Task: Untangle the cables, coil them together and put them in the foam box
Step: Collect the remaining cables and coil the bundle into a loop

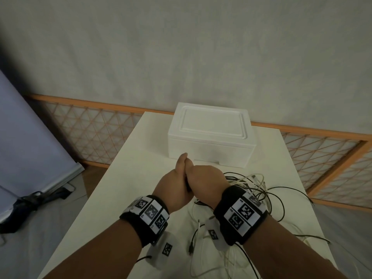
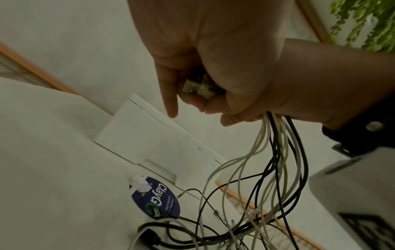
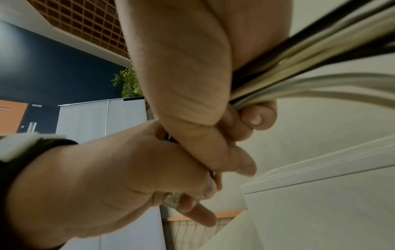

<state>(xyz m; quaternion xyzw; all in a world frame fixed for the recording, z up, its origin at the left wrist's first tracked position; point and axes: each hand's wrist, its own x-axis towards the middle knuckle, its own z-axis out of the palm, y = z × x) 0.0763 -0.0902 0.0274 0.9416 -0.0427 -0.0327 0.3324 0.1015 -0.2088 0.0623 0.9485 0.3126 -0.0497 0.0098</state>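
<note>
Both hands meet above the white table (image 1: 128, 178), just in front of the closed white foam box (image 1: 211, 143). My right hand (image 1: 207, 182) is wrapped round a bundle of black and white cables (image 3: 299, 67). Below that fist the cables (image 2: 278, 169) hang to a loose tangle (image 1: 255, 188) on the table. My left hand (image 1: 177, 178) presses against the right one, its fingers curled round the cable ends. A pale plug (image 2: 192, 88) shows between those fingers, and also in the right wrist view (image 3: 173, 199). The foam box (image 2: 149, 135) has its lid on.
A blue oval label (image 2: 158, 197) and a black plug (image 2: 149, 236) lie among the cables on the table. A lattice fence with an orange frame (image 1: 90, 125) runs behind the table. A pale panel (image 1: 30, 137) leans at the left.
</note>
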